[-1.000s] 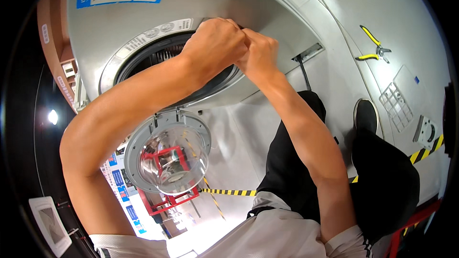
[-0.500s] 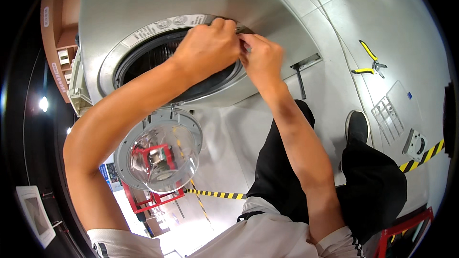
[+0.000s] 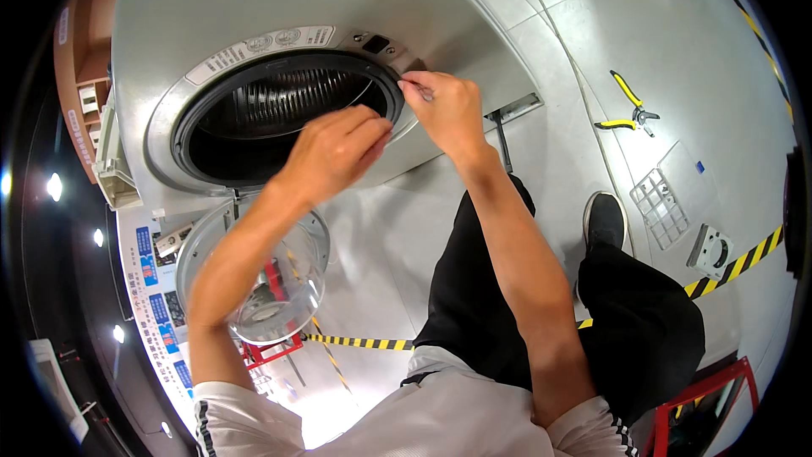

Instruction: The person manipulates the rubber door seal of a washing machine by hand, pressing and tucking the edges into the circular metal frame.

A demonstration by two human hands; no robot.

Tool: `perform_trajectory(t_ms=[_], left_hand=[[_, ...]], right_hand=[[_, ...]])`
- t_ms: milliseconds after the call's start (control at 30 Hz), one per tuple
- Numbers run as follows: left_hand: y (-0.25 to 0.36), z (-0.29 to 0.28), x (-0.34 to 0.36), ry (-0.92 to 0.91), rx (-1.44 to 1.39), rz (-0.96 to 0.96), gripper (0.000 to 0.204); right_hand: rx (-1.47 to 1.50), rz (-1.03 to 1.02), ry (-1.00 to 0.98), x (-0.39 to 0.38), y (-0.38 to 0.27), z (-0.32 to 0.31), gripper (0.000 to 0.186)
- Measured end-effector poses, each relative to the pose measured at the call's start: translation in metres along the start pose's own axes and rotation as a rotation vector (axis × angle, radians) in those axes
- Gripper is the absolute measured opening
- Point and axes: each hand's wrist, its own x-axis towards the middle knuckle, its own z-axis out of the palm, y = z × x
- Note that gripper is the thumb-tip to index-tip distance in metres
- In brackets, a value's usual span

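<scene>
In front of us is the washing machine; our right hand pinches by its black rim, our left hand hangs half-curled before it. We can't tell what either holds.

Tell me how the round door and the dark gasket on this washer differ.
The door is a clear bowl in a grey frame; the gasket is a black, hollow ring.
The door is swung open; the gasket sits in the washer's front.
The left forearm hides part of the door; the right hand is by the gasket's edge.
Both are round.
</scene>
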Motion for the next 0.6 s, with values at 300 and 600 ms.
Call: perform_trajectory(t_ms=[300,600], left_hand=[[-0.001,0.141,-0.013,0.571,-1.482,-1.106,0.022],[0.020,0.175,0.024,1.229,-2.324,-0.777,0.025]], right_hand=[[-0.196,-0.098,-0.183,0.010,-0.010,0.000,0.015],[-0.394,-0.236,-0.321,0.023,-0.024,-0.013,0.017]])
